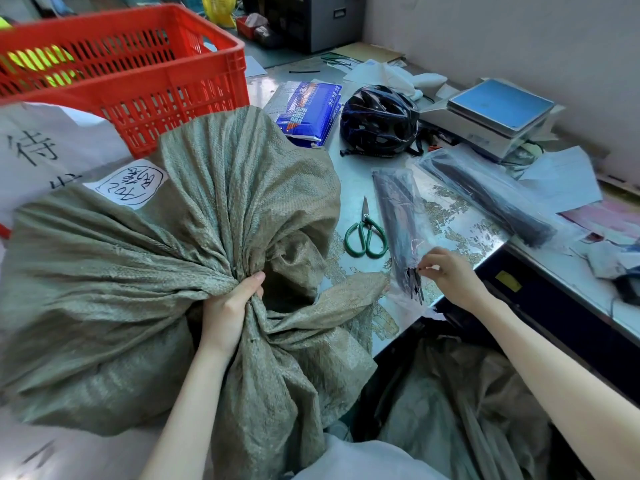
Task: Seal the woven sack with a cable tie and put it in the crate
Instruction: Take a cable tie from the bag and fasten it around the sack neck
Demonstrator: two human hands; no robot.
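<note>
I see the sack (138,271) lying on the table (450,216), its gathered neck squeezed in my left hand (228,306) — fingers wrapped tight around the bunched cloth. My right hand (450,275) is at the open end of a clear bag of cable ties (398,216), fingers pinching the black tips sticking out. Green-handled scissors (366,230) lie just beside that bag. The red crate (138,74) stands behind the sack — a helmet (379,121) sits further right.
</note>
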